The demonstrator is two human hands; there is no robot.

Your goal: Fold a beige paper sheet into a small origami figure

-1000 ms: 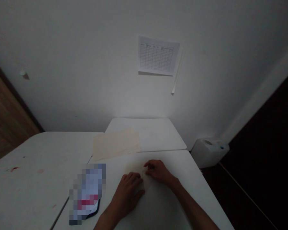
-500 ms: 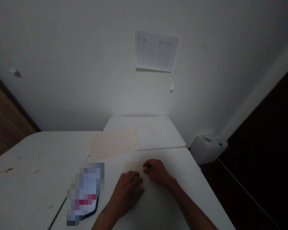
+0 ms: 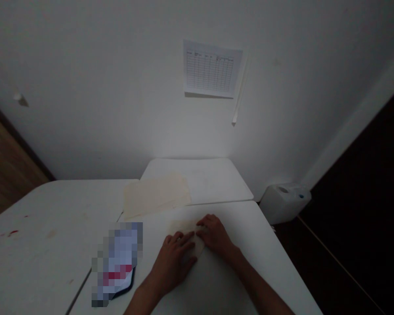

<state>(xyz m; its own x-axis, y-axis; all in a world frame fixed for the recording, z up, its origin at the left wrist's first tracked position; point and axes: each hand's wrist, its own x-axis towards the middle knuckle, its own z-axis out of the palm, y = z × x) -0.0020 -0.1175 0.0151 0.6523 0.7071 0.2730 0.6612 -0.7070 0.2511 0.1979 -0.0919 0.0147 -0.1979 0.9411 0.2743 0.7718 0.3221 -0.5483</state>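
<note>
A thin, pale, see-through sheet (image 3: 198, 250) lies on the white table in front of me, partly covered by both hands. My left hand (image 3: 177, 258) rests on the sheet's left part, fingers apart and stretched out. At the sheet's right side is my right hand (image 3: 216, 236), its fingers bent and its thumb close to the fingertips, closed at the sheet's edge. The exact grip under those fingertips is dim. Further back, a larger cream-coloured sheet (image 3: 156, 197) lies flat across the joint between tables.
A pixelated phone-like object (image 3: 126, 284) lies left of my left hand. Several white tables (image 3: 36, 258) meet here, with red marks on the left one. A white plastic jug (image 3: 282, 203) stands beyond the right edge. A printed chart (image 3: 210, 70) hangs on the wall.
My right hand's fingers have straightened slightly and shifted a little along the sheet. The left fingers have lifted and spread slightly. The sheets and the phone-like object stay in place.
</note>
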